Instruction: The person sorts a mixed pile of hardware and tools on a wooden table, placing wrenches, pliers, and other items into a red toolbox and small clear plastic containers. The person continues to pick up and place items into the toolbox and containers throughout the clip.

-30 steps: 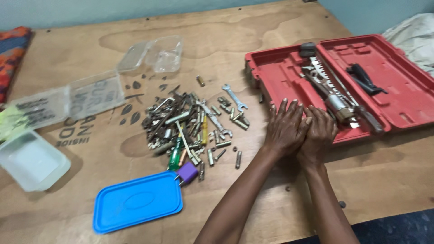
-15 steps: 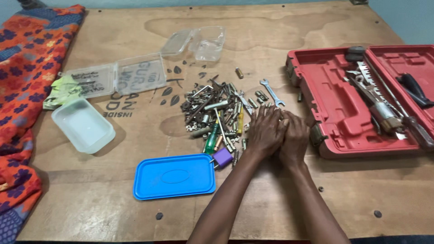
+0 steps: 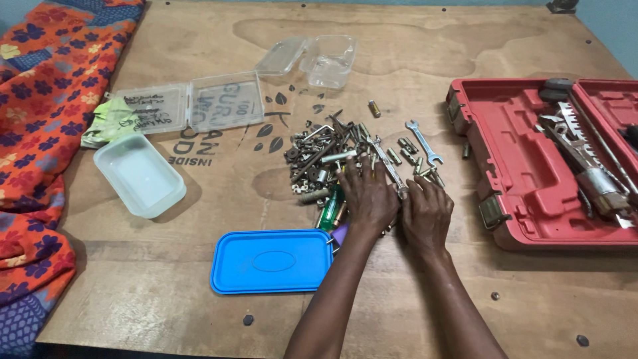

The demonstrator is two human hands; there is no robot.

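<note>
**A:** What do we have under our hands?

**B:** Both rest palm-down on a plywood table [image 3: 166, 266]. Our left hand [image 3: 367, 196] lies flat with its fingers slightly spread, covering the near edge of a pile of loose metal hardware [image 3: 332, 156]: bolts, nuts, sockets and bits. Our right hand [image 3: 425, 211] sits just beside it, fingers loosely together, their tips touching a few scattered pieces. Neither hand grips anything that we can see.

**A:** What lies beyond the fingertips?

**B:** Past the right fingertips, a small open-ended wrench [image 3: 423, 141]. Past the left ones, the bulk of the pile. A green-handled tool [image 3: 330, 207] pokes out beside the left thumb.

**A:** And to the sides?

**B:** Just left of our left wrist, a blue plastic lid [image 3: 272, 261] lies flat. Farther left, well apart from the fingers, stands a translucent tub [image 3: 139, 174], with two open clear plastic cases [image 3: 219, 100] beyond it. Well to the right of the right fingers, an open red tool case [image 3: 525, 166] holds larger tools. A patterned orange cloth [image 3: 40, 100] drapes the table's far left edge.
</note>
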